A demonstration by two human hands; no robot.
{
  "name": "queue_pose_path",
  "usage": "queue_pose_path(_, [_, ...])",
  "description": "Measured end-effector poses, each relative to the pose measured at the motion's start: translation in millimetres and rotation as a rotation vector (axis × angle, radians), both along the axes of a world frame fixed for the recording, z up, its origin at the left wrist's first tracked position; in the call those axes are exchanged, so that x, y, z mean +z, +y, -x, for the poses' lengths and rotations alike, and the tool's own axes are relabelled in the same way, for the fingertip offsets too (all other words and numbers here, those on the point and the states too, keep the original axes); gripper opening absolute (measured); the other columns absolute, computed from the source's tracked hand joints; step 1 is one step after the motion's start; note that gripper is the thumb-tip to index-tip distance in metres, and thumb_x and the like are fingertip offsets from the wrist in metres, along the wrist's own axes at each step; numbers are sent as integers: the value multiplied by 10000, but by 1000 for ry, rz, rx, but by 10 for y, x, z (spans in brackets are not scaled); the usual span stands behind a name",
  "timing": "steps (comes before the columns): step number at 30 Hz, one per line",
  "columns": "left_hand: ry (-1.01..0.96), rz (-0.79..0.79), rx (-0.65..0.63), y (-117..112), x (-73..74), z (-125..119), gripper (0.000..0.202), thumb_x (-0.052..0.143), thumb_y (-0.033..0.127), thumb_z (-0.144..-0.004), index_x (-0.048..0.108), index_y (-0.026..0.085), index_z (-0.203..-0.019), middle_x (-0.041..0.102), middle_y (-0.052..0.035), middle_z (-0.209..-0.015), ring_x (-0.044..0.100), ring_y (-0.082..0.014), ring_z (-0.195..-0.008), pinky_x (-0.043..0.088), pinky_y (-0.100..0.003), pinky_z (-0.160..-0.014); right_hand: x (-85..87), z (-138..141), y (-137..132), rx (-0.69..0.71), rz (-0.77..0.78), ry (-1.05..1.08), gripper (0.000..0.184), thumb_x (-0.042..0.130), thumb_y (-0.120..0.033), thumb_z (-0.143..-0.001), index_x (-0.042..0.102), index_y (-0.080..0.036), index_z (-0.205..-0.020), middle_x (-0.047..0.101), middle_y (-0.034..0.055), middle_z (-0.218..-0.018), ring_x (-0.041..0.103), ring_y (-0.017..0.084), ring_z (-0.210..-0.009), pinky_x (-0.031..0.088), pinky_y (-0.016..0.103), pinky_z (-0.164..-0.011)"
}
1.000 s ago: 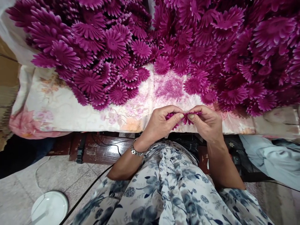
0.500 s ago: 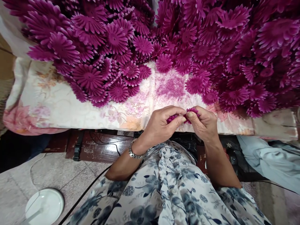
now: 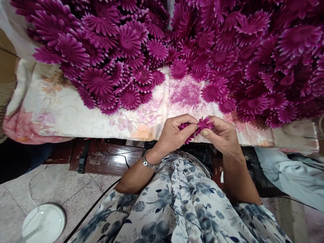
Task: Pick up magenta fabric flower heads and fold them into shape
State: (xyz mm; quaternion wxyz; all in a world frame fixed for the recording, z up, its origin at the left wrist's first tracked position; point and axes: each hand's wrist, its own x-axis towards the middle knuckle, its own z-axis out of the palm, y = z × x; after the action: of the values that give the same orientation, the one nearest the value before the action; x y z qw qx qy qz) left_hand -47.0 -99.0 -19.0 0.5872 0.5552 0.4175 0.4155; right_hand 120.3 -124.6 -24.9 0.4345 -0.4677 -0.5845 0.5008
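Note:
Both hands meet over the front edge of the cloth-covered table. Magenta artificial flower petals [image 3: 204, 124] show between them, with more petals below my left thumb. My left hand [image 3: 178, 131] is closed, thumb pressed toward the fingers, on part of these flower pieces. My right hand [image 3: 222, 134] pinches the flower's right side between thumb and fingers. How many layers are held cannot be made out. Just beyond the hands, a patch of magenta specks [image 3: 186, 94] lies on the floral cloth [image 3: 63, 118].
A large heap of magenta flowers [image 3: 98, 82] spreads at the left, another flower heap [image 3: 253, 74] at the right. Below are a dark red bench [image 3: 106, 158], a black cable [image 3: 91, 209] and a white round base [image 3: 44, 222]. A person's light-clothed leg [image 3: 283, 172] is at right.
The right thumb has shifted off the flower's front, and more of its petals now show, spread between the hands. The view has shifted slightly.

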Motion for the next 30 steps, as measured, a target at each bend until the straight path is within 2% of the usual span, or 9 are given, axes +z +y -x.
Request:
queue_pose_path(5, [-137,69,47,-16,-39,3,41,684,189,-733,707,177,-701,662,22,-647,547,-70,-574,437,-189,-565,-10,31,5,-62,-56,91,59,655,-206,-812,628,-211,-760,562,-32,-710,510,89,-682,402,237,-644])
queue_pose_path(12, [-160,99,124,-54,-51,1,30,702,198,-716,715,187,-691,632,28,-599,517,-72,-540,409,-191,-518,-103,127,-5,-205,-91,273,94,708,-248,-756,639,-223,-698,530,-36,-662,487,91,-614,395,232,-559])
queue_pose_path(17, [-170,70,155,-75,-33,-5,36,695,191,-720,701,186,-685,643,25,-625,529,-76,-571,419,-193,-545,-141,196,-18,-338,-158,230,152,718,-315,-728,623,-221,-655,519,-32,-624,482,103,-592,388,249,-542])
queue_pose_path(20, [-152,89,183,-92,-14,-12,50,697,205,-719,685,181,-677,618,28,-609,502,-72,-553,399,-195,-527,-145,221,-29,-344,-194,196,139,712,-301,-734,616,-226,-667,516,-38,-611,466,97,-575,378,247,-539])
queue_pose_path(22, [-132,97,179,-100,-6,-4,61,694,219,-721,679,178,-678,617,25,-615,503,-75,-551,403,-199,-525,-130,213,-43,-325,-175,166,139,709,-310,-744,616,-229,-679,526,-37,-612,464,95,-567,379,245,-532])
queue_pose_path(25, [-62,39,180,-80,-15,54,60,674,215,-727,674,179,-679,623,21,-616,515,-83,-547,416,-204,-517,-76,140,-65,-265,-57,95,197,721,-371,-735,608,-227,-664,557,-25,-624,489,102,-562,402,248,-512])
queue_pose_path(30, [-16,-15,369,22,-55,209,49,664,207,-740,664,187,-695,546,45,-551,417,-54,-455,315,-175,-410,44,-56,-47,-302,-9,111,295,793,-444,-637,603,-218,-617,553,-23,-608,492,96,-528,426,246,-472])
